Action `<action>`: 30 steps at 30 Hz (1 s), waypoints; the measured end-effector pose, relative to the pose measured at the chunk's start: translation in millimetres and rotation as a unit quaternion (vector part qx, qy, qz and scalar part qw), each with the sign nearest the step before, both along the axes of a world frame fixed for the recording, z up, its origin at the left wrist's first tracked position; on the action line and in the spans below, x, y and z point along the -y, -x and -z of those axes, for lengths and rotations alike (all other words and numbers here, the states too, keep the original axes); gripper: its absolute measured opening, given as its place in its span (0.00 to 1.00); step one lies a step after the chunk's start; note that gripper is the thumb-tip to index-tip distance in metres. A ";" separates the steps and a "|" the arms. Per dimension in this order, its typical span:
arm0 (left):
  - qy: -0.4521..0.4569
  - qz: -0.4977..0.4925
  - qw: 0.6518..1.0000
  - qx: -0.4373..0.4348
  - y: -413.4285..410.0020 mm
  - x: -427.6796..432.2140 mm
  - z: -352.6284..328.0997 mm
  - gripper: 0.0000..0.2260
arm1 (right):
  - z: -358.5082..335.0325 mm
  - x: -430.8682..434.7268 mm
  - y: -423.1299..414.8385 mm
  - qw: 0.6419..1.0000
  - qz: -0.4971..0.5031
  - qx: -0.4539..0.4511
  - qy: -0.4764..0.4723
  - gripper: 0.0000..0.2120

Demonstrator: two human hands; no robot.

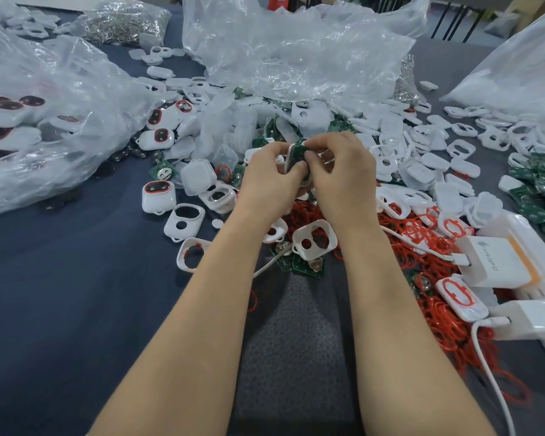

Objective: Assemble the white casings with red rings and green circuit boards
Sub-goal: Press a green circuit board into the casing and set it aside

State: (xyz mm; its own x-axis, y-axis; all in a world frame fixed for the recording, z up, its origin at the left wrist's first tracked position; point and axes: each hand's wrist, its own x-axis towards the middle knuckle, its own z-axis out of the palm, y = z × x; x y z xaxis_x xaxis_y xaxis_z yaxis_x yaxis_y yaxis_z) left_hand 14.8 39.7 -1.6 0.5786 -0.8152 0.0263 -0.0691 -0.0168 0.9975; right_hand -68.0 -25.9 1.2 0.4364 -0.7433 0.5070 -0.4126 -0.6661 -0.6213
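Both hands meet above the middle of the table around one white casing with a green circuit board set in it. My left hand grips the casing from the left, thumb on the board. My right hand pinches the board and casing from the right. Loose red rings lie heaped just under my hands. An empty white casing lies between my forearms, atop green boards. Finished casings with red rings sit to the left.
Clear plastic bags stand at the back, left and right. White casing halves cover the right side, with green boards at the far right. White chargers with cables lie at the right. A bag of metal clips sits far left.
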 end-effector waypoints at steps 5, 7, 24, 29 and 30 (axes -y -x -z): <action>-0.030 -0.007 0.998 0.046 -0.4 -1.2 -1.6 0.09 | -0.4 0.5 1.0 1.000 -0.015 -0.004 -0.002 0.06; -0.047 -0.013 0.997 0.062 -1.8 -0.5 -1.2 0.10 | -0.2 1.2 1.2 1.000 -0.020 -0.011 0.001 0.06; -0.076 0.019 0.992 0.094 -4.9 -2.1 0.6 0.12 | 0.2 11.3 4.7 0.997 -0.062 -0.041 -0.030 0.02; -0.070 0.016 0.994 0.086 -6.3 -4.3 -0.2 0.12 | 1.4 6.9 2.7 0.997 -0.066 -0.027 -0.023 0.02; -0.068 0.017 0.994 0.079 -6.0 -4.3 -0.8 0.12 | 1.3 6.4 2.6 0.997 -0.068 -0.025 -0.020 0.03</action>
